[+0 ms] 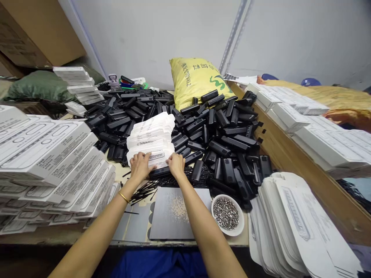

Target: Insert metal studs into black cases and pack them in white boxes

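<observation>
Both my hands reach forward to a leaning stack of white printed card sleeves (pixel 152 139) in the middle of the table. My left hand (pixel 140 165) grips the near left end of the lowest sleeves, fingers curled over them. My right hand (pixel 176 164) holds the near right end of the same stack, fingers closed on its edge. A gold bangle (pixel 124 197) sits on my left wrist. Under the stack lies a black plastic case (pixel 160 172). Thin black sticks (pixel 145 189) are scattered just in front of my hands.
A big heap of black plastic cases (pixel 220 135) covers the table behind. A white bowl of small metal pieces (pixel 227 214) and a dark grey board (pixel 174 212) lie near the front edge. Stacked white boxes (pixel 49 162) stand left, flat white sleeves (pixel 292 227) right, a yellow sack (pixel 194 79) at the back.
</observation>
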Demonstrator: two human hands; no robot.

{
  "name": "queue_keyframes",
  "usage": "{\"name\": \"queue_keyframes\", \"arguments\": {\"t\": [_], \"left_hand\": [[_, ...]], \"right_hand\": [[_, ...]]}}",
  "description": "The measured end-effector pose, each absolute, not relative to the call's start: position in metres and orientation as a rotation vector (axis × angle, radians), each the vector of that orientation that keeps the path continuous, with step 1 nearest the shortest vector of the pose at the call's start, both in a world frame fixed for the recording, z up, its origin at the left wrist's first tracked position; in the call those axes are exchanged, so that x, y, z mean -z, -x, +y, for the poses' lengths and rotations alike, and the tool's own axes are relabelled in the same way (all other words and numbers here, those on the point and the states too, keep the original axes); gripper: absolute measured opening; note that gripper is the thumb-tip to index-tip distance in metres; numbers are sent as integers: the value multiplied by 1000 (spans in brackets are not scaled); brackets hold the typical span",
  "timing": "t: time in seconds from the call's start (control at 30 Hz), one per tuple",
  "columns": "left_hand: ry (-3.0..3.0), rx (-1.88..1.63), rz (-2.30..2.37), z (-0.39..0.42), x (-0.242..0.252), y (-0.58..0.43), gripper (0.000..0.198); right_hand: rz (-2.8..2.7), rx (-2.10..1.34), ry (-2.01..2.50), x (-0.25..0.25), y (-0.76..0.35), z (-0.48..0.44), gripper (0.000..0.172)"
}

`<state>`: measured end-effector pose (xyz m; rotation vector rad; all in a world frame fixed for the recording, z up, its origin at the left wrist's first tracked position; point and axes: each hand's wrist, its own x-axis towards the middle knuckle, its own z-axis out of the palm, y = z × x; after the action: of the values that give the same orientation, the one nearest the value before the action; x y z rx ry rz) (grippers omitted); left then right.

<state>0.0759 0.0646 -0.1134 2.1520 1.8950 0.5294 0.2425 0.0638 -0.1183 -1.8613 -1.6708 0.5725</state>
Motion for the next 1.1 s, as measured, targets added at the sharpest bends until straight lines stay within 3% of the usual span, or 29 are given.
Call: {"name": "queue_keyframes", "arguments": {"t": [0.13,0.23,0.33,0.43,0.6,0.7,0.83,0.97,1.1], "left_hand": [[-2174,-431,1698,71,80,-75,40],[-2102,-304,1396,65,54,-82,41],[-1539,-136,855,41,43,-94,52],[-918,-194,544,6,52,-108,62],[-644,-354,519,-41,74,-129,68],[-604,-504,650,-53,79,-139,76],[-777,-617,727,-59,78,-150,102],[-968,-716,756,-66,78,-155,87],[-1045,-722,826,-74,84,-159,69]], "right_hand": [[-1740,-526,1746,103,-278,54,8],[-1785,-504,1631,84,-303,44,8],[-1819,-598,1394,68,-320,29,8],[-1791,-864,1106,63,-330,12,9],[-1397,-1354,806,78,-337,-15,23],[-1149,-1243,843,89,-326,-33,23],[-886,-937,1078,100,-295,-62,29],[-862,-818,1270,108,-274,-84,24],[-815,-956,1237,113,-274,-86,24]]}}
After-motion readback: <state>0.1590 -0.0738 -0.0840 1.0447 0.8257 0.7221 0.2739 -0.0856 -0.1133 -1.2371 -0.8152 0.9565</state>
